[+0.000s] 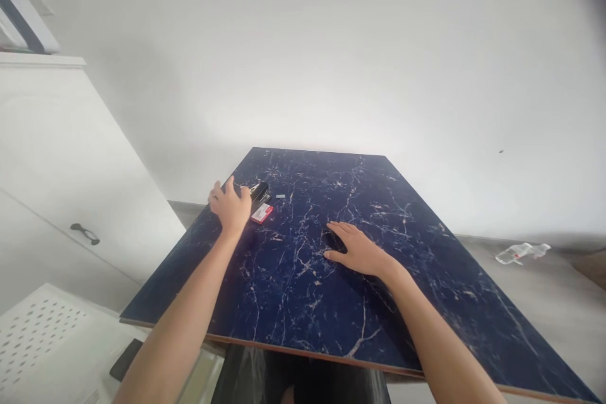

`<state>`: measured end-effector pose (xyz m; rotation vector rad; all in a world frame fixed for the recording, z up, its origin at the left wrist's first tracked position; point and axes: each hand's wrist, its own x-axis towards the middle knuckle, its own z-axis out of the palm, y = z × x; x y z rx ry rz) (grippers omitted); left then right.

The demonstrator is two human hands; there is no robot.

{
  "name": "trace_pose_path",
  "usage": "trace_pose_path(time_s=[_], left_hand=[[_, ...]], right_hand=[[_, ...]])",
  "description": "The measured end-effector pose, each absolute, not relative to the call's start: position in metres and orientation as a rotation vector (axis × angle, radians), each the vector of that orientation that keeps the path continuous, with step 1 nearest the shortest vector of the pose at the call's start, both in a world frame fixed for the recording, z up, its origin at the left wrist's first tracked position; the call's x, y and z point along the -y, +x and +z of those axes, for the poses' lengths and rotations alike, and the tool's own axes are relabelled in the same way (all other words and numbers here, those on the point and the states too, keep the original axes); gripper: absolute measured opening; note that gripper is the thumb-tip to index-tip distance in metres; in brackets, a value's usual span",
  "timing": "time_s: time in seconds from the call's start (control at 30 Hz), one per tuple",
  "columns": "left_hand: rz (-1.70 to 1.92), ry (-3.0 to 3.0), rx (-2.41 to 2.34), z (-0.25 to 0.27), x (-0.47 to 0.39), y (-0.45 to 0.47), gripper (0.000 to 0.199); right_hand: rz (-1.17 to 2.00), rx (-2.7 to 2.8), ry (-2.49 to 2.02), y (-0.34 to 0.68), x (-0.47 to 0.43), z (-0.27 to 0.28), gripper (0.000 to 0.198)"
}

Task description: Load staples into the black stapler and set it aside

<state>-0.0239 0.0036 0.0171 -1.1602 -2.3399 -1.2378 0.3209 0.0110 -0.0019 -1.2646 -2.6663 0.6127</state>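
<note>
A blue table (293,303). From its centre, a black stapler (260,192) lies toward eleven o'clock, a red-and-white box (262,213) toward ten. The left hand (231,205), fingers spread wide, is beside the stapler; contact is unclear. The right hand (358,249), toward three, is open, palm down. The step looks like reaching; gripping the stapler calls for closing the left fingers.

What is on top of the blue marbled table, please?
The table bears what looks like a black stapler, a red and white box and a small pale strip. Whatever the left hand and right hand cover cannot be seen.
</note>
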Motion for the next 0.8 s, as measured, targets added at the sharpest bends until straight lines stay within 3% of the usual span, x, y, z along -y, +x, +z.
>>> trace_pose_path(time_s=[0.17, 0.37, 0.8], left_hand=[[-0.929, -1.285, 2.812, -0.006, -0.016, -0.048, 0.059], [-0.950, -1.531, 2.641, -0.012, -0.036, -0.039, 0.060], [-1.010, -2.381, 2.280, -0.007, -0.055, -0.029, 0.037]], right_hand=[[0.622, 2.676, -1.293, 0.321, -0.012, -0.004, 0.094], [0.567, 2.688, -1.266, 0.319, -0.014, -0.009, 0.088], [0.446, 2.648, -1.248, 0.315, -0.016, -0.011, 0.067]])
